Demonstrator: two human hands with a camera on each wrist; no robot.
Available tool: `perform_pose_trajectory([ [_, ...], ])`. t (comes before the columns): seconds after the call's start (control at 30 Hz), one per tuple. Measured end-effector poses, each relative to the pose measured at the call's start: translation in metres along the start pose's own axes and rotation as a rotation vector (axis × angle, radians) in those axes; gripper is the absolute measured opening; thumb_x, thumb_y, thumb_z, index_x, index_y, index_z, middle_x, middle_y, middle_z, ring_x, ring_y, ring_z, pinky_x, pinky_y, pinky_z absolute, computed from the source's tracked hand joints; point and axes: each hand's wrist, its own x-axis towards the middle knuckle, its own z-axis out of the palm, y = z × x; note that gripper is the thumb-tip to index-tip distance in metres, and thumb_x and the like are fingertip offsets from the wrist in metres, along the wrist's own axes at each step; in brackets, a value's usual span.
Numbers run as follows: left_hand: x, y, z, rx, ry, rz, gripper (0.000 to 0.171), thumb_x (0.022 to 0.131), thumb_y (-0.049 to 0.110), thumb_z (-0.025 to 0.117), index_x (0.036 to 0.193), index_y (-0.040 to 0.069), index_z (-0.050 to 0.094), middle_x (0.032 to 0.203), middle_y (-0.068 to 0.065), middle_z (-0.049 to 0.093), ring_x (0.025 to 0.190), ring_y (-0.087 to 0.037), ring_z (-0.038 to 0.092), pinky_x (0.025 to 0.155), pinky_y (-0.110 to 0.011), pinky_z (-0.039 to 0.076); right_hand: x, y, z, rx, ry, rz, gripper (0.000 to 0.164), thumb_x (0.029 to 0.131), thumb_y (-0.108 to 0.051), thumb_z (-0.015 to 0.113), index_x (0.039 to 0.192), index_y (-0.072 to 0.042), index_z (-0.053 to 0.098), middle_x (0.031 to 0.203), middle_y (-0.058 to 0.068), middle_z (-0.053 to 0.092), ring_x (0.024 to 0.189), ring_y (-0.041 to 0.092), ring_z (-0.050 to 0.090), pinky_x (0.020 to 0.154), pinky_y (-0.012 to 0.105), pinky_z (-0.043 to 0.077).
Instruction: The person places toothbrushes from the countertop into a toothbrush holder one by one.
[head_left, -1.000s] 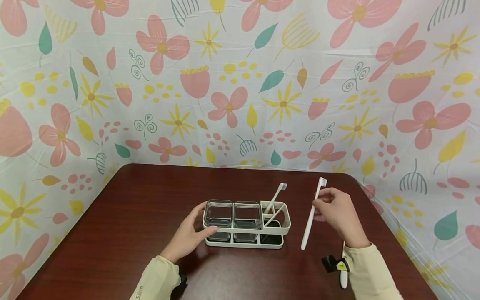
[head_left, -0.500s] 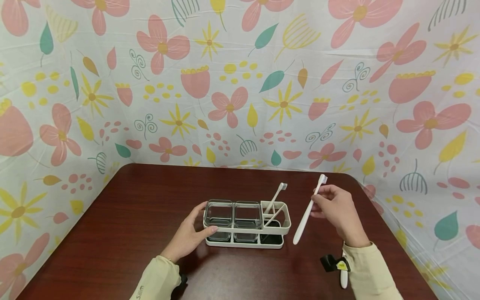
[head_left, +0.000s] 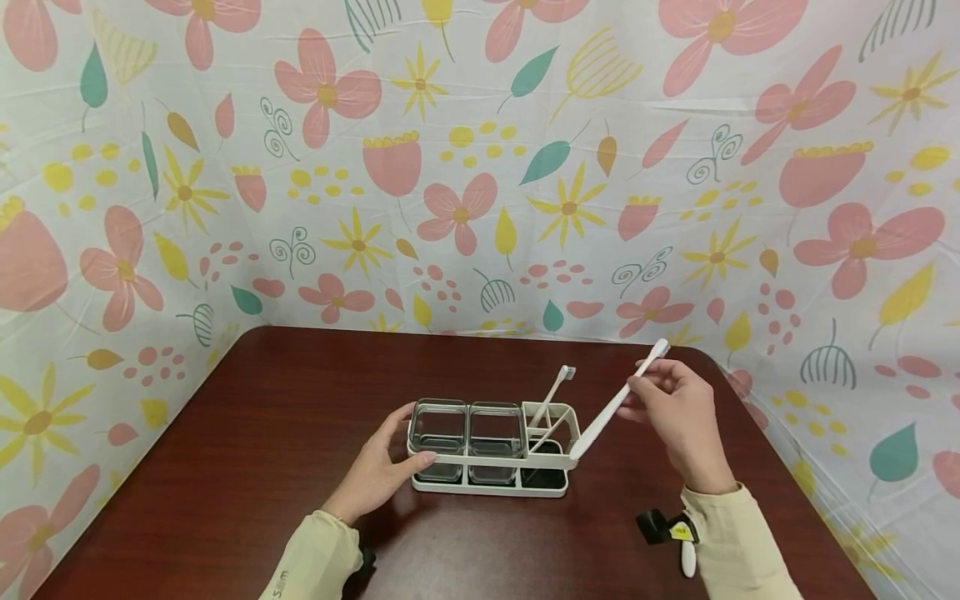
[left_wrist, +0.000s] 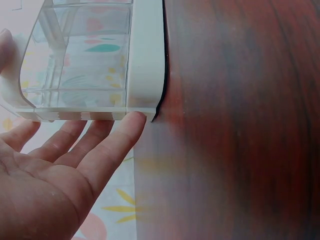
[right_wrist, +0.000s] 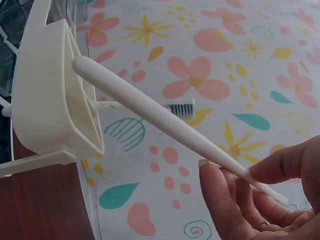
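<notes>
My left hand point(head_left: 378, 471) holds the left end of a cream toothbrush holder point(head_left: 480, 461), thumb on its front rail. The left wrist view shows the fingertips against the holder's end wall point(left_wrist: 145, 60). My right hand point(head_left: 681, 421) pinches a white toothbrush point(head_left: 611, 408) near its bristled head. This brush slants, head up to the right, its handle end close to the holder's right compartment; in the right wrist view the handle point(right_wrist: 150, 115) overlaps the compartment's rim, and contact is unclear. Another toothbrush point(head_left: 553, 390) stands tilted in that divided compartment, bristles up.
Two clear cups point(head_left: 438, 427) sit side by side in the holder. A white handle point(head_left: 687, 560) lies on the dark wooden table point(head_left: 315, 383) by the right wrist, partly hidden by a black strap point(head_left: 652, 527). Flower-printed cloth point(head_left: 457, 275) hangs behind the table.
The right hand has tilted the toothbrush further from upright, and its handle end has swung up and left to the holder. The left hand and the holder stay in place.
</notes>
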Motion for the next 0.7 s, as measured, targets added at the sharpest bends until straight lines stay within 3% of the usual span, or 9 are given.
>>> perform_pose_trajectory([
  [0.4, -0.001, 0.001, 0.0, -0.004, 0.001, -0.009, 0.078, 0.086, 0.024, 0.081, 0.151, 0.029, 0.037, 0.131, -0.016, 0.055, 0.114, -0.029, 0.059, 0.088, -0.041, 0.048, -0.002, 0.003, 0.018, 0.245, 0.103, -0.111, 0.014, 0.091, 0.008, 0.061, 0.103, 0.002, 0.055, 0.081, 0.008, 0.062, 0.069, 0.017, 0.068, 0.064, 0.035, 0.057],
  [0.7, -0.002, 0.002, 0.001, -0.011, 0.007, -0.019, 0.078, 0.086, 0.024, 0.081, 0.151, 0.029, 0.038, 0.133, -0.016, 0.054, 0.115, -0.029, 0.059, 0.087, -0.041, 0.049, -0.003, 0.005, 0.031, 0.299, 0.111, -0.205, 0.015, 0.091, 0.01, 0.062, 0.102, 0.004, 0.054, 0.083, 0.011, 0.063, 0.071, 0.018, 0.069, 0.064, 0.035, 0.057],
])
